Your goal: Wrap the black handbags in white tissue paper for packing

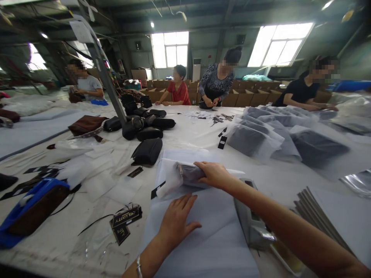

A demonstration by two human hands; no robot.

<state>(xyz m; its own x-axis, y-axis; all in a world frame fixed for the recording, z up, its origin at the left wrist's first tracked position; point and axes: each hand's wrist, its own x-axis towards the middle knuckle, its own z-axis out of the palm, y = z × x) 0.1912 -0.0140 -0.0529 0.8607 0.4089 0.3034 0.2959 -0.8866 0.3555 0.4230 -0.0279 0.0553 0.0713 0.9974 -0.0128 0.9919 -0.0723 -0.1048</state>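
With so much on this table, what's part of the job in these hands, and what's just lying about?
Part of the job, it seems:
right hand, on the grey bundle
left hand, at the white sheets

Lying about, untouched by these hands, though some may be used:
black bags
brown bag
DELUXITY tag
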